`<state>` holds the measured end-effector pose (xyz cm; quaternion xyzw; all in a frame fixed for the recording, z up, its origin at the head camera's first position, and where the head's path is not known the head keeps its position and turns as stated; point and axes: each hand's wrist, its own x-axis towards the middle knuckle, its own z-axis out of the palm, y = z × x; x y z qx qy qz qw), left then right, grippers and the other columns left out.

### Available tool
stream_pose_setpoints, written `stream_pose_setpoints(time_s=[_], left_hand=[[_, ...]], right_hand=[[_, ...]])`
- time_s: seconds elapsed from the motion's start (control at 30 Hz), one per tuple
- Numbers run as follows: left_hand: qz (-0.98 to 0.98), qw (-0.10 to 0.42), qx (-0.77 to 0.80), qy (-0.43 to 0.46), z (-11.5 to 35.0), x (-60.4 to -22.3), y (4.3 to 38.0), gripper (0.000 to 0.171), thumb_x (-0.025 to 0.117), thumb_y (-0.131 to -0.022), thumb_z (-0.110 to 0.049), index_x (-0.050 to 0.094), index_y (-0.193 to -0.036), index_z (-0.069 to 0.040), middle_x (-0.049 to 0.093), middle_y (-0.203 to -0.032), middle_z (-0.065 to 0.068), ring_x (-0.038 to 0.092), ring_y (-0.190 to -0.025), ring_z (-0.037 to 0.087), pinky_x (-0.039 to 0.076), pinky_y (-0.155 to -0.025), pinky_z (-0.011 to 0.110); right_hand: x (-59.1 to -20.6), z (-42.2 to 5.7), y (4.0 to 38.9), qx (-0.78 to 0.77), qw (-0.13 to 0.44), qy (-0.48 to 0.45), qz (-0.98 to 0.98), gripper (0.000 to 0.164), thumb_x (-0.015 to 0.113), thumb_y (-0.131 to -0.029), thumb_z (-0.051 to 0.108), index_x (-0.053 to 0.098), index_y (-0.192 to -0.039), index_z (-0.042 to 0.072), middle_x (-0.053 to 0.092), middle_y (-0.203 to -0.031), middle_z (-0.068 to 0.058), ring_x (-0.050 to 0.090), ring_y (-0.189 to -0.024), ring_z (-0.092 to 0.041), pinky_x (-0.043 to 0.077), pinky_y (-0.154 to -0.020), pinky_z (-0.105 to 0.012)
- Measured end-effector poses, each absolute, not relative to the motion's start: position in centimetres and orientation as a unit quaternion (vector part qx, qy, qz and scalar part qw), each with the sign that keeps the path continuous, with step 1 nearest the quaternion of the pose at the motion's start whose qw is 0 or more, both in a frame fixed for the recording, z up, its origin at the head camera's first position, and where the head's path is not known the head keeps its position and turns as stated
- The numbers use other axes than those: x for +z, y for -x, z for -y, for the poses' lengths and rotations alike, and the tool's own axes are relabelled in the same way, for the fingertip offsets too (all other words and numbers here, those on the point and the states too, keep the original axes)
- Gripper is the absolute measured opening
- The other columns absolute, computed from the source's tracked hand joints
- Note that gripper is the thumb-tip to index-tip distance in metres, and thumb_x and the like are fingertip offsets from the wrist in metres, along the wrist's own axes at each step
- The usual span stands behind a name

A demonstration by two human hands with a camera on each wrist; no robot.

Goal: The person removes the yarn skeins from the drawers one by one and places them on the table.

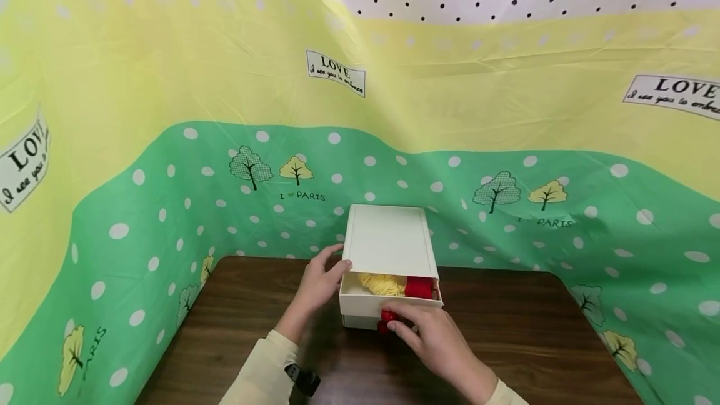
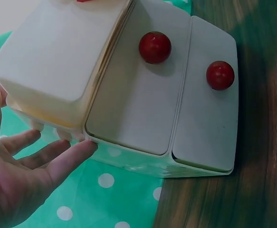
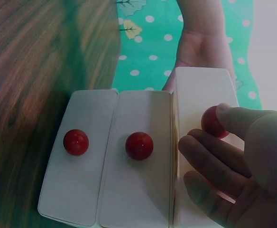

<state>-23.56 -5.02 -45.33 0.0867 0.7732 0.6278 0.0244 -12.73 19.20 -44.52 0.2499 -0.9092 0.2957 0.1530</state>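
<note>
A small white drawer cabinet (image 1: 388,239) stands on the table, its top drawer (image 1: 357,304) pulled partway out. Inside that drawer lie a yellow yarn bundle (image 1: 382,284) and a red yarn bundle (image 1: 419,287). My right hand (image 1: 439,336) pinches the top drawer's round red knob (image 3: 213,122), thumb on one side and fingers curled at the other. My left hand (image 1: 317,283) rests against the cabinet's left side, fingers fairly straight and the thumb near the top edge. In the left wrist view, the middle drawer (image 2: 129,99) and bottom drawer (image 2: 207,118) are closed, each with a red knob.
The dark wooden table (image 1: 253,305) extends to both sides of the cabinet. Behind and around it hangs a green, yellow and white patterned curtain (image 1: 394,92), close to the cabinet's back. A black band (image 1: 304,380) is on the left sleeve.
</note>
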Motion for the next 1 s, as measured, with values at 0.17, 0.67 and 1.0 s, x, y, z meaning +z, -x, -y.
stream_pose_setpoints(time_s=[0.17, 0.67, 1.0], left_hand=[[-0.773, 0.026, 0.627, -0.087, 5.0, -45.4, 23.7, 0.054, 0.063, -0.100, -0.033, 0.052, -0.148, -0.012, 0.061, -0.135, 0.021, 0.067, -0.113, 0.033, 0.063, -0.079, 0.044], [-0.772, 0.023, 0.629, -0.087, 5.1, -45.5, 23.7, 0.054, 0.062, -0.100, -0.033, 0.051, -0.149, -0.011, 0.059, -0.135, 0.022, 0.068, -0.109, 0.032, 0.063, -0.079, 0.044], [-0.764, 0.025, 0.639, -0.083, 5.2, -45.5, 23.6, 0.055, 0.063, -0.100, -0.033, 0.051, -0.149, -0.011, 0.059, -0.135, 0.022, 0.069, -0.109, 0.032, 0.062, -0.080, 0.045]], right_hand=[[-44.5, -19.2, 12.1, 0.296, 0.155, -0.257, 0.907, 0.030, 0.078, -0.092, 0.025, 0.074, -0.121, 0.032, 0.071, -0.117, 0.022, 0.069, -0.109, -0.004, 0.060, -0.090, -0.037], [-44.4, -19.0, 10.5, 0.308, 0.135, -0.261, 0.905, 0.030, 0.077, -0.093, 0.021, 0.073, -0.120, 0.033, 0.072, -0.114, 0.021, 0.070, -0.105, -0.002, 0.061, -0.087, -0.035], [-44.3, -18.9, 9.3, 0.304, 0.122, -0.277, 0.903, 0.030, 0.074, -0.096, 0.023, 0.072, -0.124, 0.032, 0.072, -0.116, 0.019, 0.071, -0.105, -0.005, 0.061, -0.087, -0.035]])
